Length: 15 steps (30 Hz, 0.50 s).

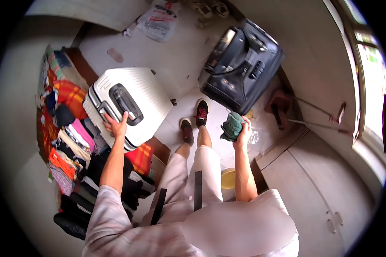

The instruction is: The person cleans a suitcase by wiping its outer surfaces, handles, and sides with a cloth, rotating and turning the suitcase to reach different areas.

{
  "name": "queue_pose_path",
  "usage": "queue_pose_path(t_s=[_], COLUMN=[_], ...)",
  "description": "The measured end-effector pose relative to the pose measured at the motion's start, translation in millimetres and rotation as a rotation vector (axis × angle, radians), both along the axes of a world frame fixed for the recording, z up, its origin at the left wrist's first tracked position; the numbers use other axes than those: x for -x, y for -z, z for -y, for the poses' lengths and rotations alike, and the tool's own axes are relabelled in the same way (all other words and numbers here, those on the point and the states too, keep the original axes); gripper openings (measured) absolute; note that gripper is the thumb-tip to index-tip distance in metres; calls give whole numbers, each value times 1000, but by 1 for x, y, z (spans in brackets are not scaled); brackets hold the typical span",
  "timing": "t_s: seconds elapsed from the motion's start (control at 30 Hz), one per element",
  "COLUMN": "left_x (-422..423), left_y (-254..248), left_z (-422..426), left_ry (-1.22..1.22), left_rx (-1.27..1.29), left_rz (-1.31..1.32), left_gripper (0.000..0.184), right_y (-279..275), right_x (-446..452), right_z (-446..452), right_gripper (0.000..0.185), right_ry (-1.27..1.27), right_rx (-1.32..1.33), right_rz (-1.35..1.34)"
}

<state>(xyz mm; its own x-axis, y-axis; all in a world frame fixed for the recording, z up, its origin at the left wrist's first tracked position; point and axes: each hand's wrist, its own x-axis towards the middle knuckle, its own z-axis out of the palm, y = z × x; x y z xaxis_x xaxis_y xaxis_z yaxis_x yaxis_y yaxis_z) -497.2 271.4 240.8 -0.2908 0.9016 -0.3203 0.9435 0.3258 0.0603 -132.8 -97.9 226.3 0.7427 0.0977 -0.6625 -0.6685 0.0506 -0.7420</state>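
My left hand lies on the side of a white ribbed suitcase, beside its dark recessed handle, with the fingers spread. The suitcase is at the left, next to the low surface with clothes. In my right hand is a crumpled dark green cloth, gripped by the fingers. Just beyond that hand stands a black suitcase.
Piled clothes lie at the left. A plastic bag and shoes are on the far floor. A dustpan, a yellow basin and a cabinet are at the right.
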Motion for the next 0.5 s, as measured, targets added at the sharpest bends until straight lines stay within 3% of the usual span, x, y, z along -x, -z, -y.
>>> queue_pose_path(t_s=[0.07,0.2,0.27,0.33,0.4,0.5], left_x=[2,8,-4,-39,-76,-169], left_y=[2,8,18,16,21,-6], left_z=[-1,-1,8,21,42,101], left_ry=[-15,15,12,105,380,599], left_rx=[18,-54,-230,-365,-521,-437], left_rz=[-21,-1,-90,-74,41,265], left_gripper=[130,129,120,110,96,91], right_y=[1,26,-25,-46,-53,-35], right_x=[7,33,26,8,-29,-64], right_z=[7,17,-14,-41,-65,-80], right_gripper=[26,22,20,21,24,27], right_ry=[127,130,145,102,-2,-178], right_rx=[-57,335,309,242,309,486], right_rz=[-8,158,381,572,920,1132])
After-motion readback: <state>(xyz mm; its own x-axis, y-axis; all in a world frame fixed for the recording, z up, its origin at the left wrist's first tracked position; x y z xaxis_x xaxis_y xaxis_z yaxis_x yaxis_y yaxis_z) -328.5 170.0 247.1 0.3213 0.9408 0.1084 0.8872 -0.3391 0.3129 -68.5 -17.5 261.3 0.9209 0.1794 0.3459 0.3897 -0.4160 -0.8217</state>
